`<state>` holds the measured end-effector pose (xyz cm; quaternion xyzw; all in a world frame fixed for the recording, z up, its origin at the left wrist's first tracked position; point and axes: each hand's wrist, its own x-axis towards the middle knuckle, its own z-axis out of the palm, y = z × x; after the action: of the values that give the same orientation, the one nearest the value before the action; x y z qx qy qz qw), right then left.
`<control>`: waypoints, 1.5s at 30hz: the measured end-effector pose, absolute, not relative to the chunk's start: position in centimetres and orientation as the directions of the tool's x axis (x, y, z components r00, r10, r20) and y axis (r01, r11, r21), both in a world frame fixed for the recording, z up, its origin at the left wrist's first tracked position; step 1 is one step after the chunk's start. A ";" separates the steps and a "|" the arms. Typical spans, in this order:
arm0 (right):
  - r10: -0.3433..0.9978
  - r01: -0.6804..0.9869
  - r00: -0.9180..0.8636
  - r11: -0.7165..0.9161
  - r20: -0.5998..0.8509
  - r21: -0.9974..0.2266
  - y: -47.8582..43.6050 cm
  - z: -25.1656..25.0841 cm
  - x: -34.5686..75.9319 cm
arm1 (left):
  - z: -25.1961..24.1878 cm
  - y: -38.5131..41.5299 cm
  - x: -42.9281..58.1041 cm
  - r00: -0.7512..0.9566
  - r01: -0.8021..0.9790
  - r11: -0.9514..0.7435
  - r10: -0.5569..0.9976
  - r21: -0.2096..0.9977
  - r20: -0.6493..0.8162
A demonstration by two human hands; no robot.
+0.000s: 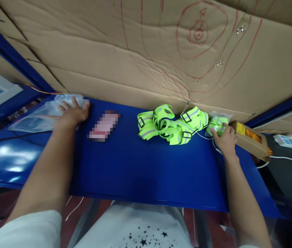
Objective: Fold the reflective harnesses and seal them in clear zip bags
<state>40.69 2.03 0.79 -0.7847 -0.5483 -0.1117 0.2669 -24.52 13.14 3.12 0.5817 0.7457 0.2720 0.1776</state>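
Observation:
My left hand [73, 112] lies with fingers spread on clear plastic bags [38, 115] at the left of the blue table [140, 172]. At the right, my right hand [225, 139] has its fingers curled on a clear bag [217, 122] with folded neon-yellow reflective strap inside. Between the hands lies a heap of neon-yellow reflective straps [177, 129] with grey stripes and black buckles. A pinkish flat item [104, 126], blurred by pixels, rests nearer my left hand.
A brown cardboard box [250, 139] with orange contents stands right of my right hand. Cardboard sheeting [146, 62] with red drawn lines rises behind the table. A white cable [217, 147] runs by the bag, and a dark cable [13, 137] crosses at left. Blue frame bars [19, 44] flank the table.

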 end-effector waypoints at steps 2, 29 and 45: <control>0.785 0.906 0.388 -0.230 0.483 -0.355 2.4 0.5 41.0 | 3.7 12.3 -23.5 -0.374 0.770 0.222 0.917 0.599 0.141; 0.781 0.609 -0.522 0.623 0.344 -0.491 -4.8 6.6 24.8 | 1.6 -2.1 -2.1 0.376 -0.020 0.086 0.924 0.996 -0.073; 0.787 0.638 -0.497 0.617 0.366 -0.460 -8.3 5.9 18.7 | 1.7 -3.3 -2.3 0.778 -0.053 0.342 0.603 0.938 -0.176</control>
<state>18.74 -8.31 5.87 -0.4167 -0.8549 0.1332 0.2789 -2.33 -3.32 1.74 0.5333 0.2579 0.2111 0.7775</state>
